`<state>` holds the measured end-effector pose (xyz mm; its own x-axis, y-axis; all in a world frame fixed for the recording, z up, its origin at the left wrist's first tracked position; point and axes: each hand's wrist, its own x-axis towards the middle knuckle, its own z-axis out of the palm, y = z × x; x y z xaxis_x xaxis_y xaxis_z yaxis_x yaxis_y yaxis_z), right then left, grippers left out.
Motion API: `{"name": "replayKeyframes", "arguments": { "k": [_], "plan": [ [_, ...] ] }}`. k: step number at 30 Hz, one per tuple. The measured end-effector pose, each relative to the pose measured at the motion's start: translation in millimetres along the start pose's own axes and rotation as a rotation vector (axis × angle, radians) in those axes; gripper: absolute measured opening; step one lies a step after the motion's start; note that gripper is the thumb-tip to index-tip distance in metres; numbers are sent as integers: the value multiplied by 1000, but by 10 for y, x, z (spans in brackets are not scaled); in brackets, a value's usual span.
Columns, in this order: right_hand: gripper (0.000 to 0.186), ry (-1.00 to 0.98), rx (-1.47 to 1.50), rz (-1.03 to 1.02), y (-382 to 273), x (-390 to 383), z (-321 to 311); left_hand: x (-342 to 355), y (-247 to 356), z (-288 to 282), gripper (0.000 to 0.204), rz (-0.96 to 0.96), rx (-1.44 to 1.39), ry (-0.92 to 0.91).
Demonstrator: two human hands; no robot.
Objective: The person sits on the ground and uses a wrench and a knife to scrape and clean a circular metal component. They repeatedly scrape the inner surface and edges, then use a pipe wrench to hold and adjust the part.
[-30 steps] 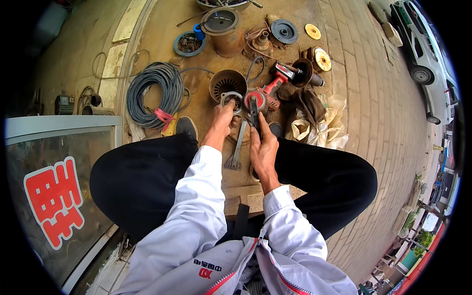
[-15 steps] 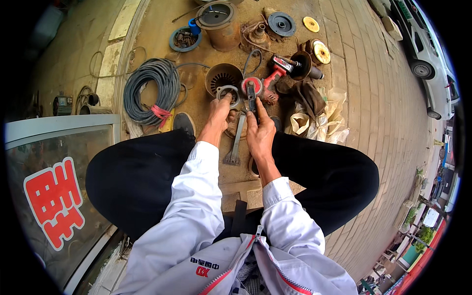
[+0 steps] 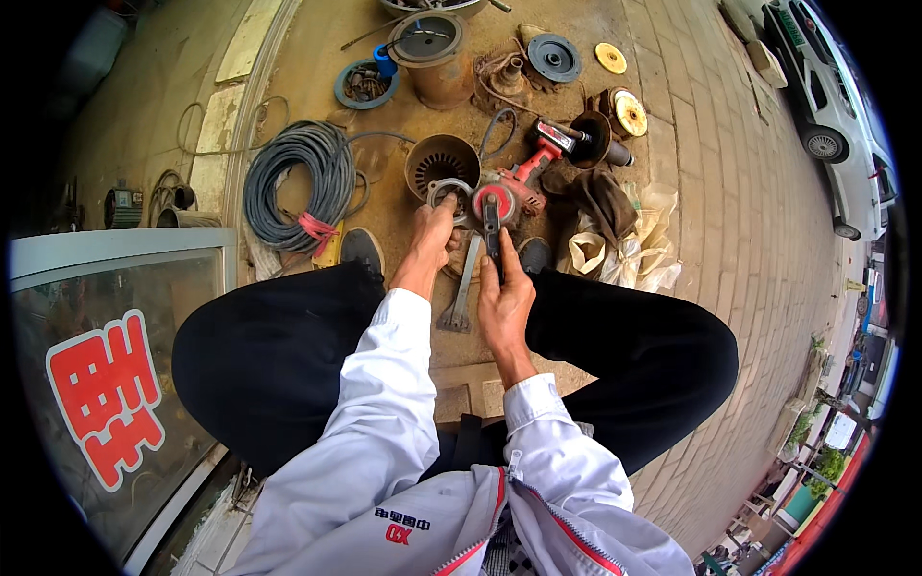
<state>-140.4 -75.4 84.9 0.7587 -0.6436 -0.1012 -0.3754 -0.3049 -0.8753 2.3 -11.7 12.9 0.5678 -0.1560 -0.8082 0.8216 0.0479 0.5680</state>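
Note:
My left hand (image 3: 434, 240) is closed on a grey metal ring (image 3: 464, 199), thumb on its near side. The ring is tilted, beside the near rim of a rusty slotted cylinder (image 3: 442, 161). My right hand (image 3: 506, 300) grips a slim black-handled tool (image 3: 492, 223); its exact kind is unclear. The tool's far end overlaps the red round face (image 3: 505, 196) of a red cordless power tool (image 3: 534, 165) on the ground. Between my hands lies a flat metal bar with a splayed end (image 3: 461, 293). My fingers hide part of the ring.
To the left lie a coil of dark cable (image 3: 300, 187) and a glass door (image 3: 134, 384). Farther off stand a rusty pot-like housing (image 3: 444, 82), a blue bowl of small parts (image 3: 388, 96) and a dark round cover (image 3: 554, 58). Crumpled sacks (image 3: 648, 240) lie right.
My right hand and the black-handled tool have come back toward me. The left hand keeps hold of the ring, and the whole view has shifted slightly.

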Motion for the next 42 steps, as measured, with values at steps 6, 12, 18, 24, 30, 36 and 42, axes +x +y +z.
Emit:
{"name": "replayKeyframes", "arguments": {
  "k": [6,12,18,24,30,36,42],
  "plan": [
    [49,-3,-81,-112,109,-172,-24,-105,48,20,29,5,-1,16],
    [48,-72,31,201,-317,217,-16,-77,49,42,31,11,-37,37],
    [48,-36,12,143,-298,69,-19,-111,34,54,31,5,-68,28],
    [47,7,-96,-38,-8,-154,-9,-116,40,95,29,5,-10,61],
    [48,-120,-106,198,-402,91,-76,-85,34,33,29,-5,-99,21],
    [48,-33,-5,148,-309,215,2,-51,13,84,32,-4,-62,62],
    [47,51,-166,-201,-89,-123,20,-161,4,77,36,-19,-2,82]
  ]
}}
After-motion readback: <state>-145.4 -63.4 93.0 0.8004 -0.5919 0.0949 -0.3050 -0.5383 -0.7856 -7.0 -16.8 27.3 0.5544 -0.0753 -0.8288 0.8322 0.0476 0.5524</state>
